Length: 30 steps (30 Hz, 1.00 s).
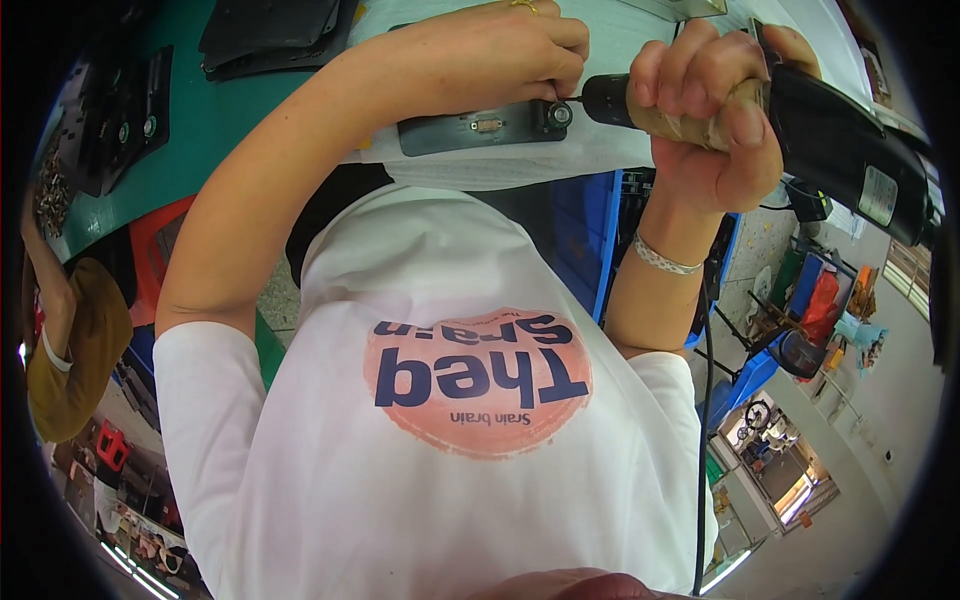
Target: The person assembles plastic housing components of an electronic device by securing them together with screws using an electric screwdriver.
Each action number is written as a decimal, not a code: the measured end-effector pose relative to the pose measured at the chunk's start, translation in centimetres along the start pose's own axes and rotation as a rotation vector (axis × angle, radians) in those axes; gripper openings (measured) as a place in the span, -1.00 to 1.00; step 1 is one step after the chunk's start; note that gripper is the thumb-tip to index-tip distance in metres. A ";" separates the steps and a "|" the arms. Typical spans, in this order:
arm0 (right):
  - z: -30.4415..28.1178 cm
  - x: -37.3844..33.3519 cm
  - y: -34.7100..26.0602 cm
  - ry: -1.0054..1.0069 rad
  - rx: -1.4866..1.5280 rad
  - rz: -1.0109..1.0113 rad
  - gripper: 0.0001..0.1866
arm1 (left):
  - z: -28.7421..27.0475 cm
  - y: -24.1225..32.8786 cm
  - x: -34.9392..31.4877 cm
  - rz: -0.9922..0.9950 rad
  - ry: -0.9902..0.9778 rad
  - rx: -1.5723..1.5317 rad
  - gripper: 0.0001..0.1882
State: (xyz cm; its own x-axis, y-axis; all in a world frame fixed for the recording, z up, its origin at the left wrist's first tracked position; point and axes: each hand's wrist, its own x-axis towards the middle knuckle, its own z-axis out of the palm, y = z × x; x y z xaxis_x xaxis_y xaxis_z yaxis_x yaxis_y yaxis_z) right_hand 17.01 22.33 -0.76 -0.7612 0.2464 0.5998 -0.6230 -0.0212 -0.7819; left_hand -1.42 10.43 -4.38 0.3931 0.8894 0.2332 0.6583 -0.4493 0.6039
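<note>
My right hand [710, 100] is wrapped round an electric screwdriver [835, 150], which has a black body and tan wrapping on its grip. The tool lies nearly level, with its thin bit pointing left. My left hand [520, 60] has its thumb and fingers pinched together close to the bit's tip. What lies between those fingertips is too small and hidden to name. Just below them is a dark, flat, oblong plate [455, 132] with a small metal piece at its middle. A round black fitting [559, 115] with a shiny centre sits at the plate's right end.
White sheeting [620, 150] covers the work surface under the plate. Stacked black panels [265, 35] lie on the green table [185, 100], with more black parts [125, 120] farther left. A black cable [706, 420] hangs at right. Another person's arm [55, 300] shows at far left.
</note>
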 end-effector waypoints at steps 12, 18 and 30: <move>-0.6 -2.7 -2.4 0.258 0.121 -0.038 -0.52 | -0.4 0.8 -0.2 0.033 -0.060 0.060 -0.85; -0.5 -3.4 -1.5 0.345 0.088 -0.036 -0.54 | -0.4 1.3 -0.2 0.014 -0.038 0.194 -0.78; -0.4 -3.2 -1.5 0.425 0.141 -0.068 -0.61 | -1.1 2.0 -0.1 -0.012 -0.142 0.145 -0.74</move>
State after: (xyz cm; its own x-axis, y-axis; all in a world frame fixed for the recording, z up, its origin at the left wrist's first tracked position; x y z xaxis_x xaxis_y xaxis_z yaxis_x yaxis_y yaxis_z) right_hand 20.49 21.93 -1.57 -0.5947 0.6273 0.5028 -0.7096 -0.1156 -0.6951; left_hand -0.83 9.53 -2.35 0.4642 0.8788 0.1106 0.7450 -0.4549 0.4879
